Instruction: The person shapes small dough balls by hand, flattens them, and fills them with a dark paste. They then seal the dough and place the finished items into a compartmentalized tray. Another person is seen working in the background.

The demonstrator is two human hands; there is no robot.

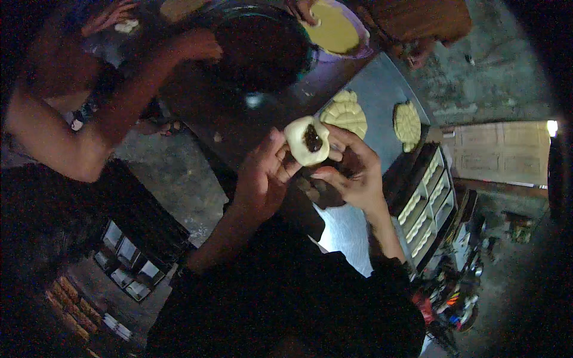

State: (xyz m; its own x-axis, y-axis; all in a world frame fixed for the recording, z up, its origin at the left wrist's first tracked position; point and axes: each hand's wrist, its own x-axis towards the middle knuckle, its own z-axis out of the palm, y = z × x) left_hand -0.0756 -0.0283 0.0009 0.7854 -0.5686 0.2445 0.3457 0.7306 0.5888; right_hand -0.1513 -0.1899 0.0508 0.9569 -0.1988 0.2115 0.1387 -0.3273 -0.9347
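Note:
A piece of pale dough (296, 142) with dark filling (312, 138) in its middle is held up between my two hands. My left hand (271, 172) grips its left and lower side with the fingertips. At its right edge, the fingers of my right hand (351, 165) touch the dough, with the thumb held below and apart from it. Beyond my right hand, shaped dough pieces, one round and scored (347, 114) and another like it (407, 125), lie on a metal tray (380, 85).
A large dark bowl (264, 49) stands beyond my hands, beside a purple container with a yellow mass (335, 29). A co-worker's arm (147, 85) reaches to the bowl from the left; other people's hands are at the top. Divided pans of dough (425, 206) stand at right.

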